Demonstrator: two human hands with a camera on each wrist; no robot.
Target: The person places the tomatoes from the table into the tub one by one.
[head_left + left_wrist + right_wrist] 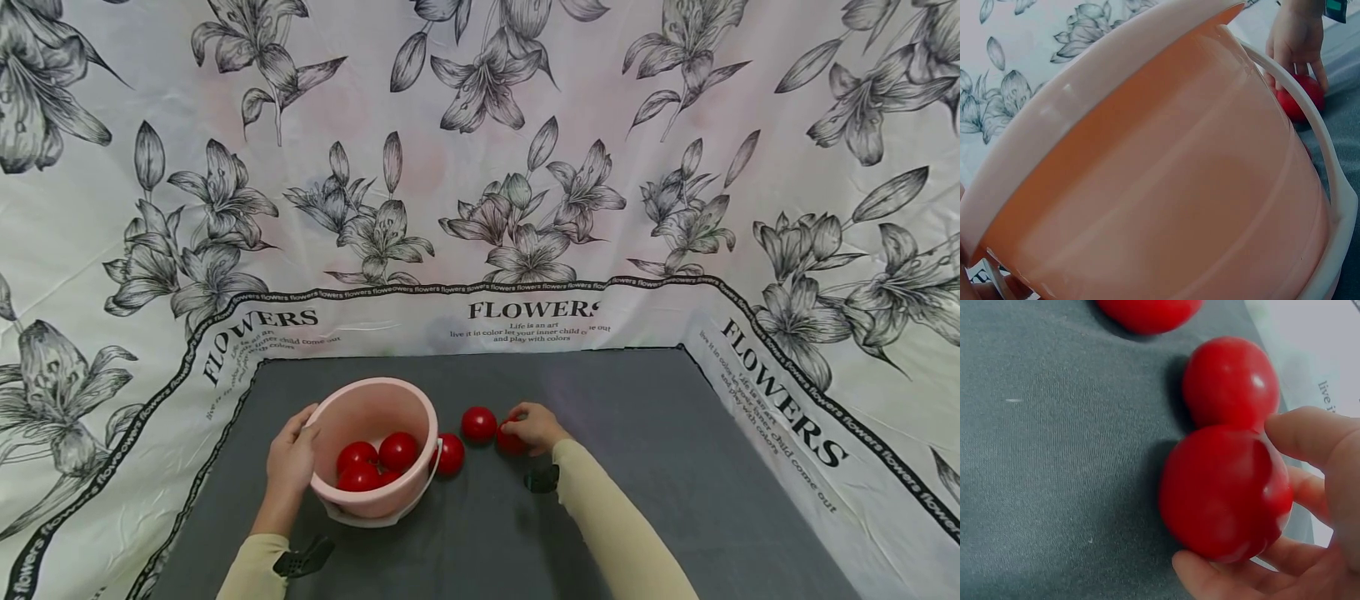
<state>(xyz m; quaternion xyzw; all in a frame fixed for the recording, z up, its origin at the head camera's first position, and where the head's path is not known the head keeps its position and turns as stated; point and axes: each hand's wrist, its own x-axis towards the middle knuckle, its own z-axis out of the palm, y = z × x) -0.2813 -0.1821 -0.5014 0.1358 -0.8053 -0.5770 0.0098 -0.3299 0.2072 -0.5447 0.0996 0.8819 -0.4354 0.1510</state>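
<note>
A pink bucket [352, 502] with a white handle [1321, 134] stands tilted at the left of the dark grey tabletop. My left hand [291, 457] grips its rim from the left side. Several red tomatoes [398, 451] lie inside it. My right hand [537, 427] holds another tomato [1225, 494], with thumb and fingers curled around it; this one rests on or close to the cloth. Touching it is a second loose tomato [1232, 384]. A third tomato [450, 455] sits right beside the bucket, partly hidden by it and its handle.
The grey cloth [637, 500] covers the table. Behind and at both sides hangs a white curtain [525, 250] printed with flowers and lettering, meeting the table's back edge. Dark wrist devices [303, 558] sit on both arms.
</note>
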